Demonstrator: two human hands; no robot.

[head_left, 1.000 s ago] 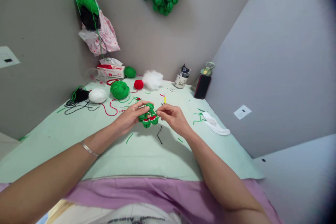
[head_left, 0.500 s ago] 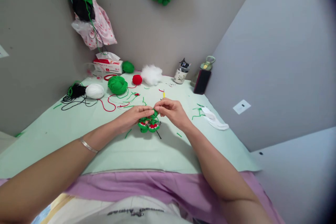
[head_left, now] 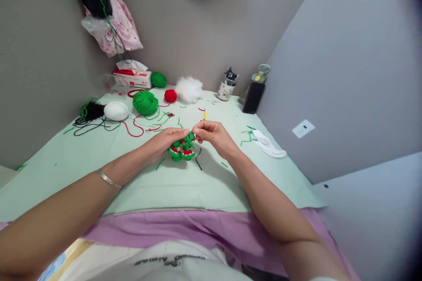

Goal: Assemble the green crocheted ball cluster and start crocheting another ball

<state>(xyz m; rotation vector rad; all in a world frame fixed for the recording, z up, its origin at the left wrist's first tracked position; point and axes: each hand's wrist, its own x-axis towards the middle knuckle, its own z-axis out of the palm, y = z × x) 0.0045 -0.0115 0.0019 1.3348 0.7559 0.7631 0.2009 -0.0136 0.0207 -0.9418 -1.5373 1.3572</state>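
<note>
The crochet (head_left: 188, 153) is held over the desk (head_left: 158, 193), gripped by the left hand (head_left: 165, 142). The right hand (head_left: 212, 136) is pinched closed beside its top, any strand there too small to tell; beyond lie a green ball (head_left: 145, 102), a red ball (head_left: 170, 95) and stuffing (head_left: 189, 89)

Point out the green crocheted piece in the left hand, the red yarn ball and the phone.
Green crocheted piece (head_left: 187, 145): head view, on its green middle.
Red yarn ball (head_left: 170, 95): head view, middle of its visible side.
Phone (head_left: 253, 98): head view, middle of its dark face.
</note>
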